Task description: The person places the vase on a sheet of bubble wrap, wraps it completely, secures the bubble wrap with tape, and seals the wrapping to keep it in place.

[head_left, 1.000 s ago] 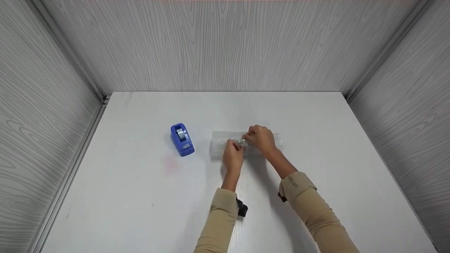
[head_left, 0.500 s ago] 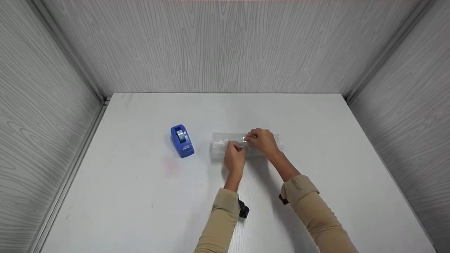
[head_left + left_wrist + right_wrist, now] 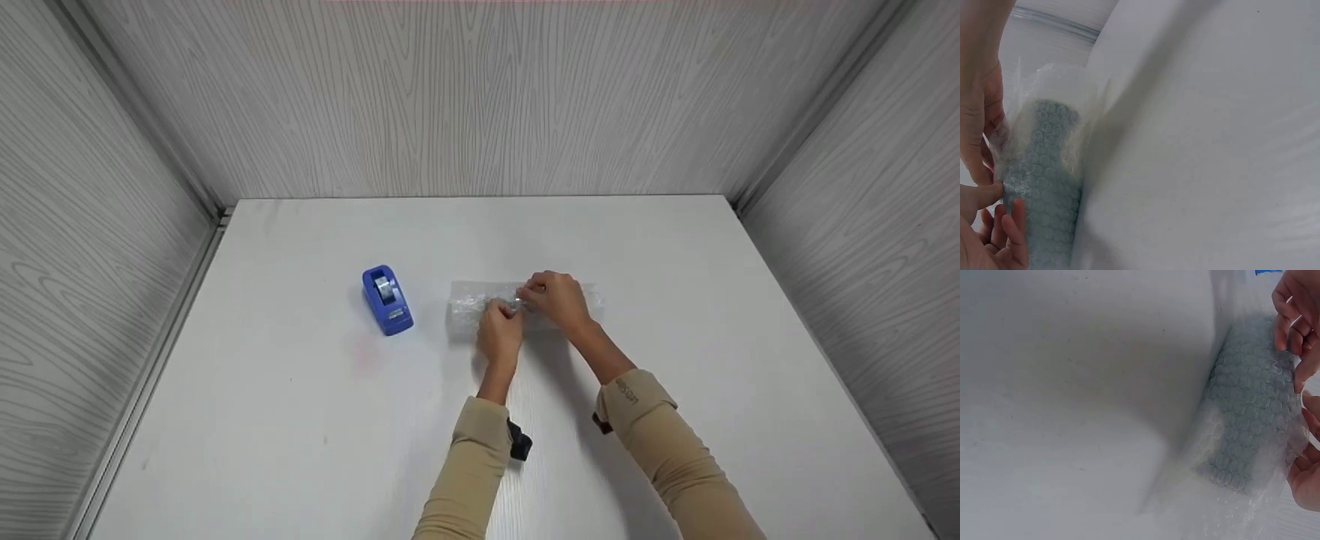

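Observation:
A grey-green, rounded object wrapped in clear bubble wrap [image 3: 469, 309] lies crosswise on the table, its loose film end sticking out past the object [image 3: 1053, 152]. My left hand [image 3: 499, 330] pinches the wrap's edge near the middle with thumb and fingers. Just to its right, my right hand [image 3: 559, 300] has its fingertips together on a small shiny clear strip, which looks like tape [image 3: 517, 300], over the wrap. The right wrist view shows the right hand [image 3: 1304, 475] at the film's edge, below the left hand [image 3: 1300, 320]. What is inside the wrap is blurred by the bubbles.
A blue tape dispenser [image 3: 388, 300] with a roll in it stands left of the wrapped object. The white table [image 3: 262, 412] is bounded by grey wood-grain panels [image 3: 480, 97] at the back and both sides.
The right hand shifts slightly right and then back left toward the left hand, with the shiny strip at its fingertips. The wrapped object and dispenser stay in place.

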The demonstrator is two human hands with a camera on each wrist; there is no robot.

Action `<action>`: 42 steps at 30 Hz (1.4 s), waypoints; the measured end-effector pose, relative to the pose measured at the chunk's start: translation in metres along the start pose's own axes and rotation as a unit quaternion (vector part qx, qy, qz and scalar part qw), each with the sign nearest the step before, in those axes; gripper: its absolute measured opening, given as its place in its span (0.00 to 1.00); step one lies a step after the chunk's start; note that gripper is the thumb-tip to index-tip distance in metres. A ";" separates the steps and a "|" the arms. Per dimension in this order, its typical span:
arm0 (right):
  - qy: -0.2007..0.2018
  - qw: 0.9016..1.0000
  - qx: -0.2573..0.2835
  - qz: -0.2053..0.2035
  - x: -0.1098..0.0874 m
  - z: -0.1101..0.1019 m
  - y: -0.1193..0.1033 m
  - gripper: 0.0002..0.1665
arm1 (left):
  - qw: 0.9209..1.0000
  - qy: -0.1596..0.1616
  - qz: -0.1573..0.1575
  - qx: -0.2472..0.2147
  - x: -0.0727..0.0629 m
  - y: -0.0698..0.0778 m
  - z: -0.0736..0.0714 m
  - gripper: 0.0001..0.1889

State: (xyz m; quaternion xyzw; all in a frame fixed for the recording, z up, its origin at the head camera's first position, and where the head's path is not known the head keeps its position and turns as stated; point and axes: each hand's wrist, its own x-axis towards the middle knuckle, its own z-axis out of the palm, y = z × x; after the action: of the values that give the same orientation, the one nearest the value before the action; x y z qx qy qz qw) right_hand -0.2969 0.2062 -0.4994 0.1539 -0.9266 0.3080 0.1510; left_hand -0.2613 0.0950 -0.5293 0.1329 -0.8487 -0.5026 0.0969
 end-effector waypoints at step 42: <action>0.051 0.998 0.004 -0.022 -0.019 0.011 0.009 0.12 | 0.979 -0.195 0.066 -0.003 0.021 0.005 -0.045 0.06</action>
State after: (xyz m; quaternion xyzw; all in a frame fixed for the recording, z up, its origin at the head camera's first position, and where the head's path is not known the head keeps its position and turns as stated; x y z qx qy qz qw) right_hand -0.2850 0.2106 -0.5196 0.1592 -0.9128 0.3161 0.2040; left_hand -0.2684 0.0529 -0.5026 -0.0247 -0.8569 -0.5135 -0.0371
